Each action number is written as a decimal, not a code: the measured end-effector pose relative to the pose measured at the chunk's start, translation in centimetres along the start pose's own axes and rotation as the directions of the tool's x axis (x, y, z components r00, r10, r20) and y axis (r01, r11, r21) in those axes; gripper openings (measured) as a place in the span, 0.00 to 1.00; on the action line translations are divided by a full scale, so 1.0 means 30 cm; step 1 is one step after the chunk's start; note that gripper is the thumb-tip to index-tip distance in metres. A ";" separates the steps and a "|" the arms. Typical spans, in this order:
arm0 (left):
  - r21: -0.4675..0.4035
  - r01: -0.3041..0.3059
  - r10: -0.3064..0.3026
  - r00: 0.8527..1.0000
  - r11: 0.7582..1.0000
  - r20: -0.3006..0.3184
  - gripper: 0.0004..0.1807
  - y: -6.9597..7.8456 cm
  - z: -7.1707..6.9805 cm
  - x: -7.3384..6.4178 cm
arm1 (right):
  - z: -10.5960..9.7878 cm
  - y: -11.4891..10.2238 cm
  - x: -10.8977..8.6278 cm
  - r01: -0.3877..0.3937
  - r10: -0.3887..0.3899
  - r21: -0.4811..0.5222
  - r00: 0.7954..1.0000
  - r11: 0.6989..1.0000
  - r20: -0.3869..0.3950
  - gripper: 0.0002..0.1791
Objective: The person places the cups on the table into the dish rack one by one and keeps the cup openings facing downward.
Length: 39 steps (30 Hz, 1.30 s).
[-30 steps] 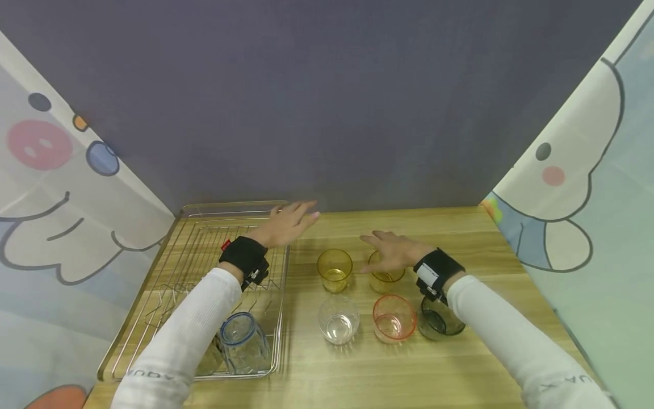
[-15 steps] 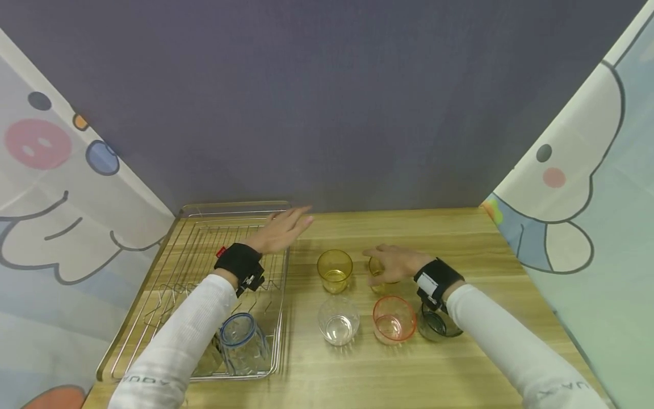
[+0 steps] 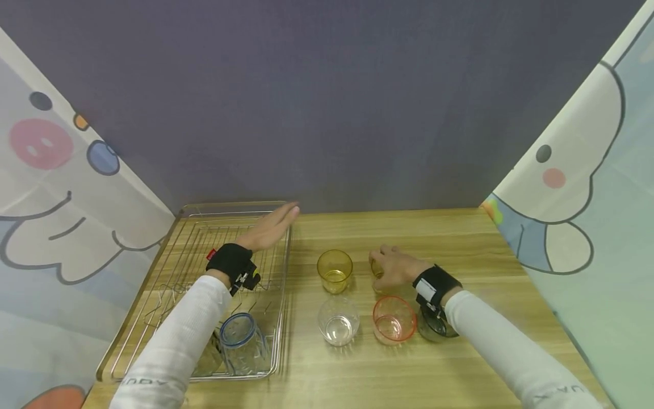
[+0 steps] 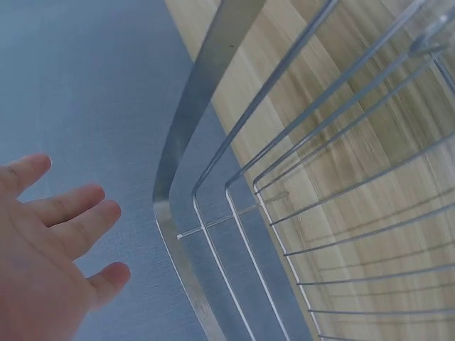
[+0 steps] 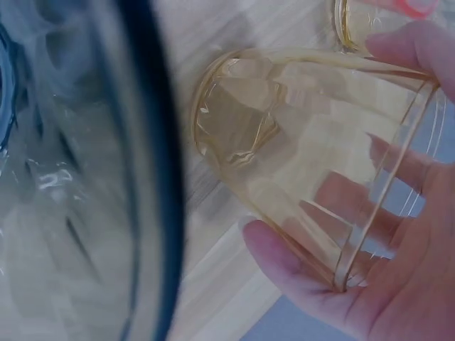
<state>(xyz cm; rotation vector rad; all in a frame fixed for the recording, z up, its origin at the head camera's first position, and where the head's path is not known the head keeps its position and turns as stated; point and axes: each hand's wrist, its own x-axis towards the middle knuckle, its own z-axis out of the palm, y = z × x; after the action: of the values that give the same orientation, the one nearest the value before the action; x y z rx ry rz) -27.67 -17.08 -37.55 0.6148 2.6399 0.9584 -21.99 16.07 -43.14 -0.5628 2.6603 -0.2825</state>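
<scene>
My right hand (image 3: 397, 268) is wrapped round an amber glass cup (image 5: 284, 121) standing on the table. In the right wrist view, the thumb and fingers (image 5: 274, 249) lie on opposite sides of the cup near its rim. The head view shows only a sliver of that cup past the hand. My left hand (image 3: 265, 232) hovers over the far right corner of a wire dish rack (image 4: 163, 212), its fingers extended and holding nothing. To the left of the right hand stands a second amber cup (image 3: 334, 270).
Nearer me stand a clear glass cup (image 3: 339, 329), a red-rimmed cup (image 3: 394, 328) and a dark grey cup (image 3: 434, 326) partly under the right wrist. A blue-rimmed glass (image 3: 245, 347) sits in the rack's near right corner. A grey wall (image 3: 327, 113) rises behind the table.
My right hand has lowered and closed round the right amber cup. The left hand has drifted left and its fingers have come closer together. The cups have not visibly moved.
</scene>
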 end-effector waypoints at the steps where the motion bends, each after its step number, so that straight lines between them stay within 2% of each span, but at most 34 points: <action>1: -0.015 0.005 -0.005 1.000 1.000 -0.003 0.40 -0.003 -0.002 0.000 | 0.000 0.001 -0.001 0.001 -0.001 0.005 1.000 1.000 0.000 0.29; 13: -0.179 0.038 -0.044 0.999 0.983 -0.026 0.40 -0.035 -0.035 -0.023 | -0.008 0.004 -0.004 0.016 -0.017 0.062 1.000 0.998 0.013 0.29; 20: -0.188 0.072 -0.077 0.997 0.980 -0.020 0.41 -0.061 -0.054 -0.045 | -0.015 0.022 0.004 0.067 -0.066 0.131 0.998 0.989 -0.009 0.30; 24: -0.197 0.036 -0.046 0.998 0.980 -0.049 0.40 -0.062 -0.068 -0.048 | -0.029 0.048 -0.003 0.075 -0.072 0.206 0.997 0.976 -0.022 0.30; 32: -0.196 -0.002 -0.019 0.994 0.981 -0.107 0.40 -0.045 -0.079 -0.042 | -0.081 0.105 -0.021 0.123 -0.094 0.360 0.991 0.925 -0.097 0.33; 36: -0.187 -0.016 -0.009 0.992 0.982 -0.130 0.40 -0.025 -0.073 -0.033 | -0.104 0.124 -0.032 0.126 -0.088 0.390 0.989 0.912 -0.115 0.34; 39: -0.160 -0.058 0.033 0.987 0.985 -0.157 0.39 -0.003 -0.069 -0.026 | -0.117 0.136 -0.039 0.121 -0.082 0.417 0.990 0.901 -0.111 0.36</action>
<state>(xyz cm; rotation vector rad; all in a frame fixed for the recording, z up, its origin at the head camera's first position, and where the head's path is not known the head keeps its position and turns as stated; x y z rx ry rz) -27.79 -18.63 -35.99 0.5864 2.6522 1.2698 -23.93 20.62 -40.69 -0.5545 2.5399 -0.9110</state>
